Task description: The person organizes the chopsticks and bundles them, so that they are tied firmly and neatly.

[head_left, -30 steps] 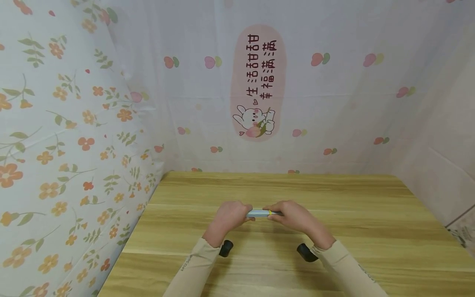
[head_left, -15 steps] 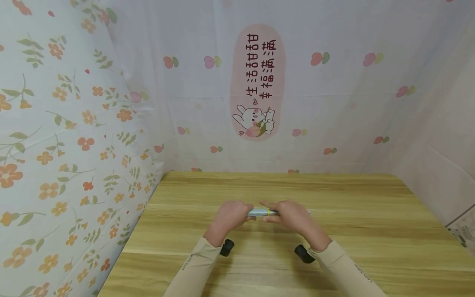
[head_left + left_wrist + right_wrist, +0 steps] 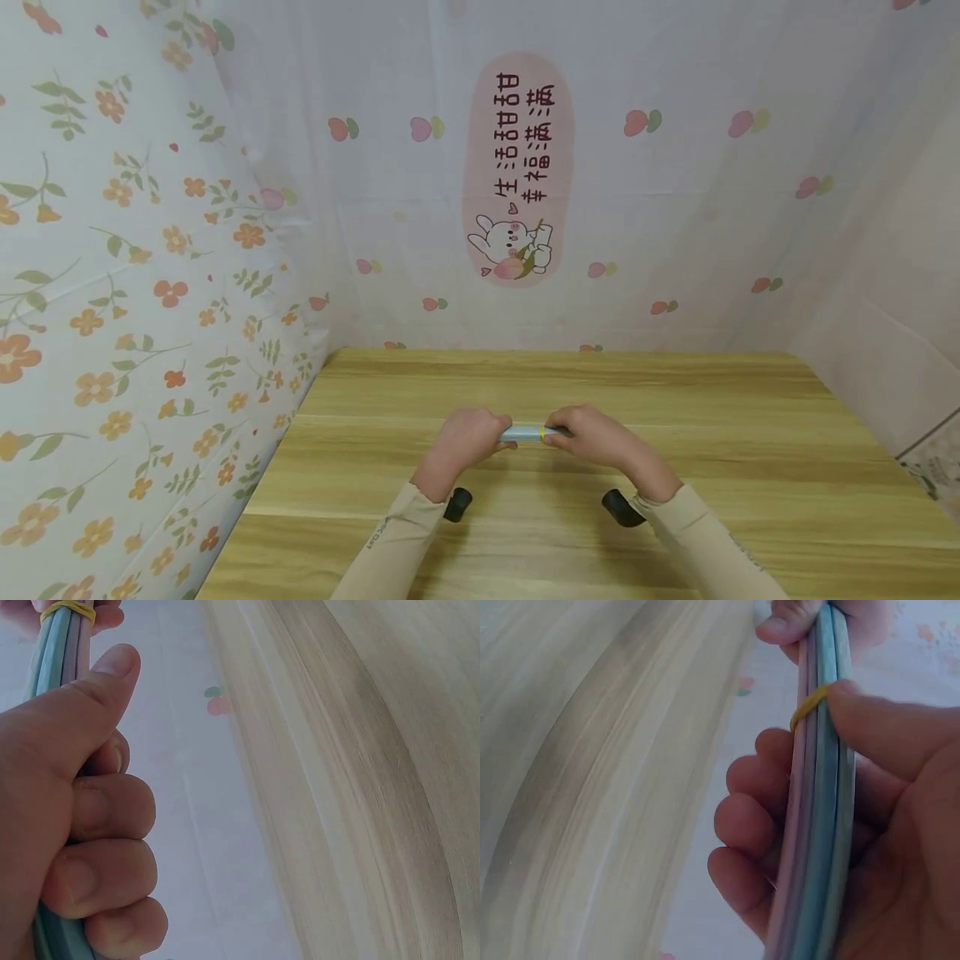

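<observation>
A bundle of long, slim pastel sticks (image 3: 521,433) in blue, green, purple and pink is held level above the table, crosswise between both hands. A thin yellow rubber band (image 3: 808,711) circles it. My left hand (image 3: 468,437) grips the bundle's left part, its fingers curled round and the thumb (image 3: 97,686) lying along the sticks. Just right of the band, my right hand (image 3: 592,437) holds the other part. Its thumb tip (image 3: 847,694) presses right at the band while the fingers (image 3: 746,817) curl behind the sticks. Both ends of the bundle are hidden in the head view.
The wood-grain table (image 3: 562,379) spreads under the hands. Behind it hangs a pale printed cloth (image 3: 675,208), and a flowered cloth (image 3: 150,333) covers the left side. Small black pieces (image 3: 622,507) stick out beneath both wrists.
My right hand slid left and loosened its fingers half a second ago, then moved back right and closed round the bundle again. My left hand has kept its grip in nearly the same place.
</observation>
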`<state>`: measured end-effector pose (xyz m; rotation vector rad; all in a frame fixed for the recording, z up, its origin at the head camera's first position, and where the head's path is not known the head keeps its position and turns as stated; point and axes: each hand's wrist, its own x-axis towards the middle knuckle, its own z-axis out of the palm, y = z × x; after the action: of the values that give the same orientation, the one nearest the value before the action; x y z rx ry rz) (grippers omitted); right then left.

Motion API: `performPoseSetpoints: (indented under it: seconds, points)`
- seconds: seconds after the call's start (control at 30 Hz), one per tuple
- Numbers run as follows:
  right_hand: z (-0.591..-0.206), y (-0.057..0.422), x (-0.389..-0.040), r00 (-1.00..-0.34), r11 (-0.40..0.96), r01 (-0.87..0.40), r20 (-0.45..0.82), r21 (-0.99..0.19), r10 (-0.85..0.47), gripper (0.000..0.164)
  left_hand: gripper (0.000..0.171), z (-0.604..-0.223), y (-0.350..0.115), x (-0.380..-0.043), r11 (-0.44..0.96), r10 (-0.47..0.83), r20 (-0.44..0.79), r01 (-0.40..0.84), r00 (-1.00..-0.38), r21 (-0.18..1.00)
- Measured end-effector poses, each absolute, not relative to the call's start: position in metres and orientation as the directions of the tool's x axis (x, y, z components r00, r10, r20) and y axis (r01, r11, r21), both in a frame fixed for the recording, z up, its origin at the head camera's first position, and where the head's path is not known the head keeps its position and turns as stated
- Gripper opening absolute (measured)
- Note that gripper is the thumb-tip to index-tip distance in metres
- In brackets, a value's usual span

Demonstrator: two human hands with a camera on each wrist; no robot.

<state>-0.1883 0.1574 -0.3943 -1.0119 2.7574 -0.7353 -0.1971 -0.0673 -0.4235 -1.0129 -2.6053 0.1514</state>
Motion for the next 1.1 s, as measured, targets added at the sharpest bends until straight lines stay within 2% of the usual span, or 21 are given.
performPoseSetpoints:
  seconds: [0.27,0.53,0.87,1.1]
  points:
    - [-0.392,0.146,-0.183,-0.772,0.701,-0.611,0.081,-0.367,-0.631,0.011,0.028,-0.421,-0.067,-0.197,0.75,0.661,0.268,0.631,-0.701,-0.2]
    - [-0.392,0.142,-0.181,-0.785,0.712,-0.604,0.115,-0.357,-0.609,0.011,0.027,-0.417,-0.068,-0.197,0.756,0.653,0.284,0.625,-0.702,-0.194]
    - [-0.398,0.138,-0.18,-0.817,0.733,-0.563,0.126,-0.381,-0.562,0.02,0.029,-0.415,-0.068,-0.194,0.749,0.663,0.29,0.619,-0.69,-0.239]
    - [-0.397,0.135,-0.177,-0.841,0.766,-0.532,0.118,-0.361,-0.528,0.029,0.027,-0.414,-0.067,-0.193,0.753,0.658,0.258,0.628,-0.708,-0.195]
